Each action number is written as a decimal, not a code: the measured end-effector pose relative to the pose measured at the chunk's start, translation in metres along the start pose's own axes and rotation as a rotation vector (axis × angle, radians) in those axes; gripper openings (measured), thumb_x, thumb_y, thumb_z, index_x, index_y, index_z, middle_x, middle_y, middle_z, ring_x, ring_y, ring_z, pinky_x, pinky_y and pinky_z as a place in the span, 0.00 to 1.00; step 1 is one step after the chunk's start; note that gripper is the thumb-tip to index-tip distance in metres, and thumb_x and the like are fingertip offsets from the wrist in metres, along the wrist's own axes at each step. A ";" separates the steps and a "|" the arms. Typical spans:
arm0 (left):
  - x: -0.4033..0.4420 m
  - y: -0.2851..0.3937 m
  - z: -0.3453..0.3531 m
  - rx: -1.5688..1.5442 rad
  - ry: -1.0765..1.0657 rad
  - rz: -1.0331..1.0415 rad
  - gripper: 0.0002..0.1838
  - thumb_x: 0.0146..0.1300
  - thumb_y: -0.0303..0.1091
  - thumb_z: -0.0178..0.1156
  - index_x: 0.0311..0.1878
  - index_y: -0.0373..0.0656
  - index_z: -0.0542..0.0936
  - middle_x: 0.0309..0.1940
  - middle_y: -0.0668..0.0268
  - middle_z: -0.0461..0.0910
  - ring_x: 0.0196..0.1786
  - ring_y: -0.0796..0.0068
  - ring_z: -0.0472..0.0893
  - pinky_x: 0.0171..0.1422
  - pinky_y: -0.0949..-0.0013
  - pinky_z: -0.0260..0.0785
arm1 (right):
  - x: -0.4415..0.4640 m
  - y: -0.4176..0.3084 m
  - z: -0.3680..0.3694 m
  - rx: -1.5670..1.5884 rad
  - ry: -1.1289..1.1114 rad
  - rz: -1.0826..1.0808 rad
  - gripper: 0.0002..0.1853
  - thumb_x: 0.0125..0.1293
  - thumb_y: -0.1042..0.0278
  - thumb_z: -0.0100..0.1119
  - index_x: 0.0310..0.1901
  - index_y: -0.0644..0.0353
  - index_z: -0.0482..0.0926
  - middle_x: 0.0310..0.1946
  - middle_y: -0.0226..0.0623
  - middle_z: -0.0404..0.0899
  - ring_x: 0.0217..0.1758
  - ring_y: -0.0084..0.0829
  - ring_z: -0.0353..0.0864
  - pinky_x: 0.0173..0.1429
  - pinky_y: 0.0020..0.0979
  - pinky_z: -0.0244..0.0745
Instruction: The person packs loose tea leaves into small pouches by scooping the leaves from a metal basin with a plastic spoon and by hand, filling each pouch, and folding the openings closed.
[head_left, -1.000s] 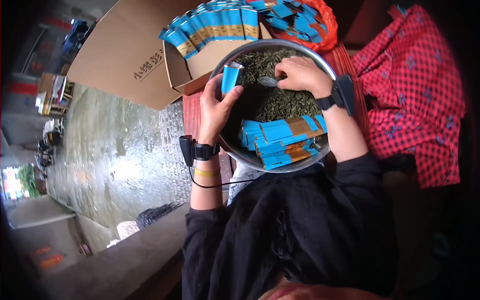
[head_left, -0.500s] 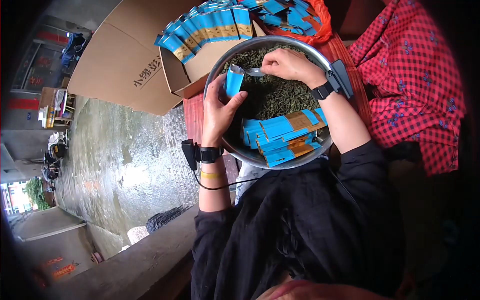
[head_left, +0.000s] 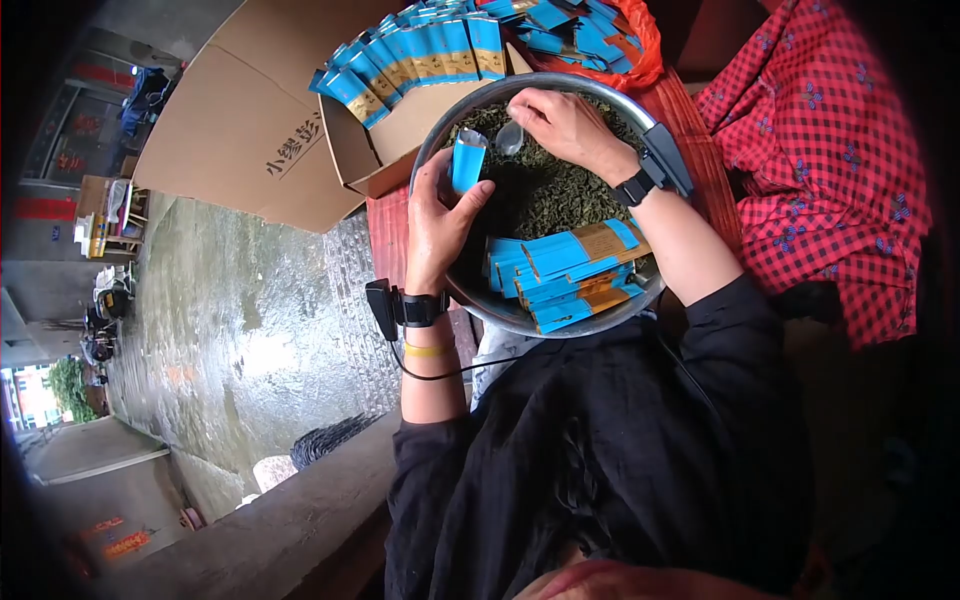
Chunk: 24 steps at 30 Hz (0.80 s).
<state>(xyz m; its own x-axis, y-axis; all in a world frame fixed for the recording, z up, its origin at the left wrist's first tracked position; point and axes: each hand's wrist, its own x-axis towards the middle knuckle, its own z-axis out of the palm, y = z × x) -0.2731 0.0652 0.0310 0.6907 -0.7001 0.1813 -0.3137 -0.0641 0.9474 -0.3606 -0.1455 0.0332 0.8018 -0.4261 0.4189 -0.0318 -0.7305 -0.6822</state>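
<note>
My left hand (head_left: 440, 205) is closed around a blue foil packet (head_left: 468, 165), held upright with its top end gaping. In my right hand (head_left: 565, 125) is a metal spoon (head_left: 509, 139), its bowl hanging just right of the packet's mouth. Both hands are over a round metal basin (head_left: 648, 115) of dried tea leaves (head_left: 565, 195). A stack of flat blue and gold packets (head_left: 570, 262) lies on the leaves at the basin's near side.
Behind the basin, a cardboard box (head_left: 400, 140) holds a row of blue and gold packets (head_left: 430, 50). A red plastic bag (head_left: 645, 45) contains more packets. Red checked cloth (head_left: 820, 150) hangs at right; wet paving (head_left: 240, 300) lies at left.
My right hand has drawn slightly up, and the spoon's bowl has turned downward away from the packet's opening. The left hand and packet have barely moved.
</note>
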 end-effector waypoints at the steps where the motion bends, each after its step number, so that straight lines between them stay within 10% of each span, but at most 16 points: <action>1: 0.000 -0.001 0.000 -0.016 0.000 0.005 0.30 0.54 0.37 0.73 0.58 0.36 0.74 0.40 0.65 0.78 0.39 0.77 0.75 0.44 0.72 0.70 | -0.001 0.002 -0.001 -0.065 0.012 -0.017 0.13 0.67 0.57 0.54 0.41 0.57 0.80 0.34 0.44 0.83 0.41 0.49 0.82 0.44 0.45 0.76; 14: 0.000 -0.007 -0.002 0.048 -0.002 0.013 0.31 0.53 0.37 0.74 0.58 0.35 0.74 0.44 0.62 0.78 0.41 0.75 0.76 0.47 0.70 0.71 | 0.006 0.005 0.004 0.308 -0.314 0.287 0.16 0.74 0.57 0.48 0.39 0.61 0.78 0.24 0.31 0.79 0.29 0.21 0.78 0.36 0.28 0.75; 24: -0.001 -0.009 -0.001 0.140 -0.004 0.023 0.33 0.52 0.39 0.75 0.59 0.36 0.74 0.48 0.59 0.78 0.47 0.67 0.78 0.52 0.66 0.71 | 0.012 -0.002 -0.018 0.505 0.158 0.164 0.18 0.72 0.55 0.48 0.33 0.61 0.79 0.20 0.29 0.78 0.25 0.19 0.79 0.32 0.23 0.73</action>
<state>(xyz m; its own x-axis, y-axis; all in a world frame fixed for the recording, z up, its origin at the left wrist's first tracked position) -0.2703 0.0674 0.0230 0.6797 -0.7054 0.2010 -0.4173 -0.1465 0.8969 -0.3615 -0.1590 0.0508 0.7099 -0.6161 0.3414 0.1723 -0.3181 -0.9323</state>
